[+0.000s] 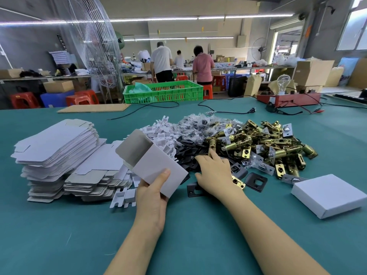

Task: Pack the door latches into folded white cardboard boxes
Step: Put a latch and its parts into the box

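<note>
At the far left, a stack of flat white box blanks (57, 153) is sitting on the green table (198, 235), with lower stacks leaning against its right side. Just right of them, the left hand (152, 197) is holding a folded white box (153, 161) above the table — thumb pressed across the near face, fingers curled behind it — with the open end and its raised flap tilting up and away to the left. A few white card inserts (124, 197) are lying beside that wrist, and a larger heap of them is spreading behind the box.

The right hand (215, 171) is reaching forward with fingers spread, resting palm-down on a pile of black strike plates (188, 153); its index finger is touching the nearest brass latch, and nothing is visibly gripped. Beyond it, small clear bags of screws (196, 124) are piled up. To the right, the heap of brass door latches (264, 143) is lying loose on the table — none are in the held box as far as can be seen. At the far right, a closed white box (327, 197) is lying flat.
</note>
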Tool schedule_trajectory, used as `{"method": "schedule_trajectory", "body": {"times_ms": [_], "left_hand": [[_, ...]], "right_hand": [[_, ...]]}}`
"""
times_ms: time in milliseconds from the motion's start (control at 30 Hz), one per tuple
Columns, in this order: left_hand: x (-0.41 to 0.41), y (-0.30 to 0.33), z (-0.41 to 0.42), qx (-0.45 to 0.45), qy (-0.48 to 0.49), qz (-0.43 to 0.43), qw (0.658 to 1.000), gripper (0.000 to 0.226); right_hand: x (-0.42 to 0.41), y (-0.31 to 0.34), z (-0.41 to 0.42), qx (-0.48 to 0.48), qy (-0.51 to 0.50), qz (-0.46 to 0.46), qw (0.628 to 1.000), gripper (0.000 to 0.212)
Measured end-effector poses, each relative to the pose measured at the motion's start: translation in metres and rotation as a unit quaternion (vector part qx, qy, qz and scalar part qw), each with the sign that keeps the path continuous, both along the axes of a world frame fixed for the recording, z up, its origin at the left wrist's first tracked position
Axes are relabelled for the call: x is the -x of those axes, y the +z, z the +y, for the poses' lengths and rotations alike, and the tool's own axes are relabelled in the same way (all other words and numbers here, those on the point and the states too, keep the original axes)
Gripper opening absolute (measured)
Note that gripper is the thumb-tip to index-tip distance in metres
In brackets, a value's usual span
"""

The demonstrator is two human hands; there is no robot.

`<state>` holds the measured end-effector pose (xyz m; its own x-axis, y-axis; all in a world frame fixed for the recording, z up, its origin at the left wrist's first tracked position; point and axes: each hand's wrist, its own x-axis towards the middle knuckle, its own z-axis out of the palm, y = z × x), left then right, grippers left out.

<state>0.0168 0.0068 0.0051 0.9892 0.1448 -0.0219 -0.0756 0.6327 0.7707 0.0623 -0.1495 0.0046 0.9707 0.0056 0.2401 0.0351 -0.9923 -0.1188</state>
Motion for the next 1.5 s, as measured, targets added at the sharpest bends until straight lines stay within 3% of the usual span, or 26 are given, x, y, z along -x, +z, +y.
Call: {"method": "schedule_trajectory", "body": {"times_ms": [167,467,667,767,867,1000,1167,1267,1333,1400,1500], "left_hand": [[0.001,0.0,-0.002,-0.011,-0.002,-0.003,1.0,0.023],[-0.002,0.002,0.007,0.03,0.11,0.039,0.993,0.031],[-0.004,0.003,0.008,0.049,0.128,0.071,0.988,0.025],[-0.004,0.003,0.009,0.064,0.115,0.076,0.988,0.018],[-0.004,0.004,0.009,0.077,0.108,0.072,0.989,0.02],[-0.004,0.002,0.008,0.059,0.097,0.07,0.991,0.019],[0.001,0.0,0.005,-0.045,0.077,0.054,0.995,0.029],[0.011,0.002,-0.003,-0.153,0.025,0.011,0.988,0.019],[0.016,0.001,-0.009,-0.239,-0.006,-0.039,0.97,0.017],[0.019,-0.001,-0.013,-0.288,-0.025,-0.078,0.954,0.038],[0.022,-0.001,-0.015,-0.319,-0.046,-0.103,0.941,0.041]], "right_hand": [[0.007,-0.004,0.007,0.031,-0.012,-0.098,0.995,0.029],[0.012,-0.008,0.007,0.024,-0.004,-0.112,0.993,0.026],[0.013,0.017,0.024,-0.089,0.031,-0.158,0.983,0.027],[-0.001,0.027,0.042,-0.083,0.087,-0.09,0.989,0.032],[-0.015,0.025,0.055,-0.008,0.13,-0.013,0.991,0.041],[-0.022,0.011,0.056,0.005,0.12,-0.079,0.99,0.026],[-0.005,0.016,0.036,-0.238,0.086,-0.164,0.953,0.015],[0.014,0.033,0.005,-0.358,0.034,-0.129,0.924,0.017],[0.03,0.044,-0.017,-0.474,-0.001,-0.089,0.876,0.017],[0.048,0.057,-0.034,-0.594,-0.007,-0.065,0.802,0.019],[0.068,0.082,-0.053,-0.662,-0.001,-0.064,0.747,0.019]]}}
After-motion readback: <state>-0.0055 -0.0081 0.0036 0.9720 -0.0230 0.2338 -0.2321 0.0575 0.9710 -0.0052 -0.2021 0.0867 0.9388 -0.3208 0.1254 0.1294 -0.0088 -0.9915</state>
